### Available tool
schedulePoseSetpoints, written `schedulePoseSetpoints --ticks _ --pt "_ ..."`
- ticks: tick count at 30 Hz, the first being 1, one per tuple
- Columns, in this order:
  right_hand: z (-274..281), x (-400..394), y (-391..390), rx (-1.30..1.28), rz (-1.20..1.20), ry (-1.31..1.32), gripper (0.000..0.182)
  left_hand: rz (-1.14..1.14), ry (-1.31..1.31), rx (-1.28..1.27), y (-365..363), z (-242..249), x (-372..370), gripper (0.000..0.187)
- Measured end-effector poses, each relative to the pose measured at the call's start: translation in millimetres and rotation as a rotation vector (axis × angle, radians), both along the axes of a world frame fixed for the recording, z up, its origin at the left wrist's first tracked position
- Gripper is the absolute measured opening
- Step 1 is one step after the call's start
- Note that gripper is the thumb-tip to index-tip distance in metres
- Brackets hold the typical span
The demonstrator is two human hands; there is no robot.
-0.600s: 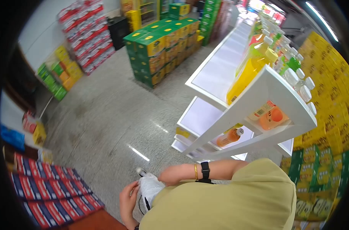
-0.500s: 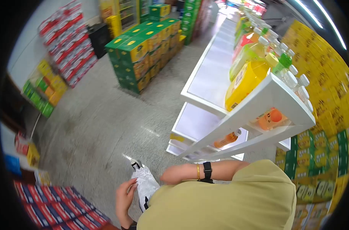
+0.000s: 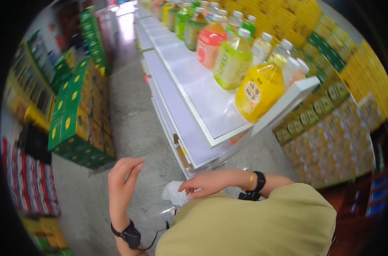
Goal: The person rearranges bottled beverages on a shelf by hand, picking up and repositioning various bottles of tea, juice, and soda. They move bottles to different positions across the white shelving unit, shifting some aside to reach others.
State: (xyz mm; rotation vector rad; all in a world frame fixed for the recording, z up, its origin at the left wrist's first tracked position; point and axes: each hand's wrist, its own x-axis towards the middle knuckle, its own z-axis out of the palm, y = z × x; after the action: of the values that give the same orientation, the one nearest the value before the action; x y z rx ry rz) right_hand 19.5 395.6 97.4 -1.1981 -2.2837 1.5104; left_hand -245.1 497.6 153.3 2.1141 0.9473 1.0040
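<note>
My left hand (image 3: 122,181) is raised in front of me with its fingers loosely curled and nothing in it; a black band sits on its wrist. My right hand (image 3: 204,182) lies across my chest above my yellow-green shirt, fingers apart and holding nothing, with a gold bangle and a black watch on the wrist. Below it shows a white patterned trouser leg (image 3: 174,194). A white shelf unit (image 3: 189,91) stands just ahead of my hands, with a large yellow juice bottle (image 3: 258,91) at its near end.
Several green, orange and pink drink bottles (image 3: 221,47) line the shelf's top board. Green and yellow cartons (image 3: 74,123) are stacked left of the aisle, red packs (image 3: 31,183) nearer left. Yellow and green cartons (image 3: 326,119) fill the wall on the right. Grey speckled floor (image 3: 130,115) runs between.
The view has swung right, down the aisle along the shelf. My left hand has lifted off the white trouser leg and now hangs free. My right hand stays across my chest.
</note>
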Motion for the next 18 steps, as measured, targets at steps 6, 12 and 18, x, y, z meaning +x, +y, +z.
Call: schedulePoseSetpoints --ticks 6,12,18 --pt "48 9 36 0.021 -0.357 0.161 0.047 -0.612 -0.129 0.222 104 44 86 0.026" --pt "87 4 39 0.142 -0.462 0.323 0.044 -0.859 -0.165 0.304 164 75 163 0.038" --pt "180 -6 11 0.860 -0.970 -0.096 0.043 -1.025 -0.382 -0.016 204 96 254 0.052"
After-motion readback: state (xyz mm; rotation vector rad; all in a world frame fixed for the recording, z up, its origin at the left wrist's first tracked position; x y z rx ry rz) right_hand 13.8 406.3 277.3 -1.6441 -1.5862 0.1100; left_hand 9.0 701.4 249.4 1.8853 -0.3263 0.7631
